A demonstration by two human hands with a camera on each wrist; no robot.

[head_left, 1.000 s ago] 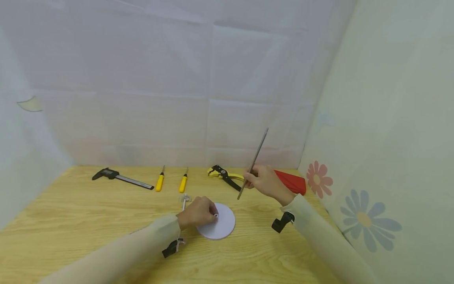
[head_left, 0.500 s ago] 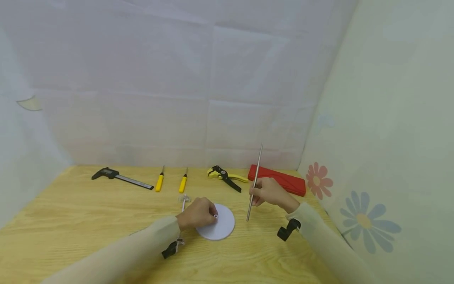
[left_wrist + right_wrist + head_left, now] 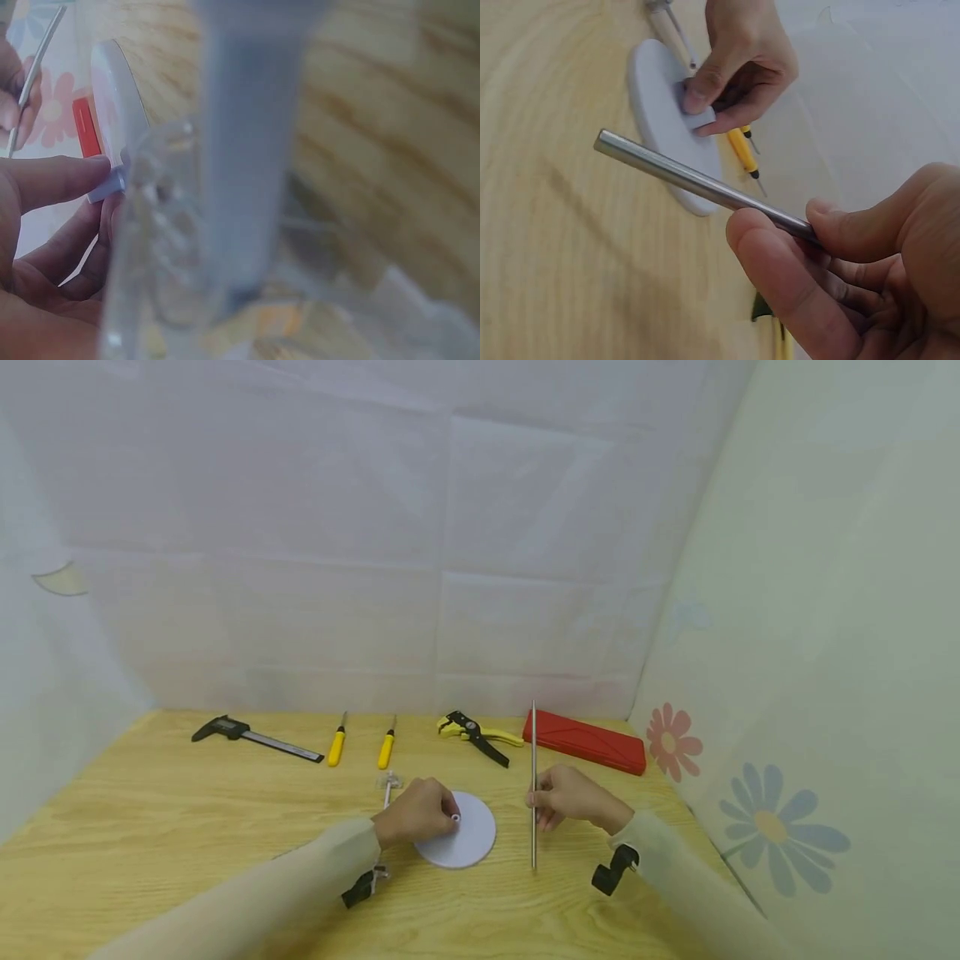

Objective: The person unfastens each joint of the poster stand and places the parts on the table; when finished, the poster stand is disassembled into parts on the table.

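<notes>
Right hand (image 3: pixel 573 797): pinches the metal rod (image 3: pixel 533 785) upright, lower end just above the worktop (image 3: pixel 187 827), beside the disc.
Left hand (image 3: pixel 416 810): fingers curled on the small collar (image 3: pixel 455 817) at the centre of the white disc (image 3: pixel 472 839), pressing the disc flat.
Disc: lies on the worktop, between the two hands.
Risk: the rod (long, held near its middle) may sway and miss the collar's hole, or tip the disc if it lands off-centre.
Background: yellow screwdrivers (image 3: pixel 362 748), red case (image 3: pixel 588 741).
</notes>
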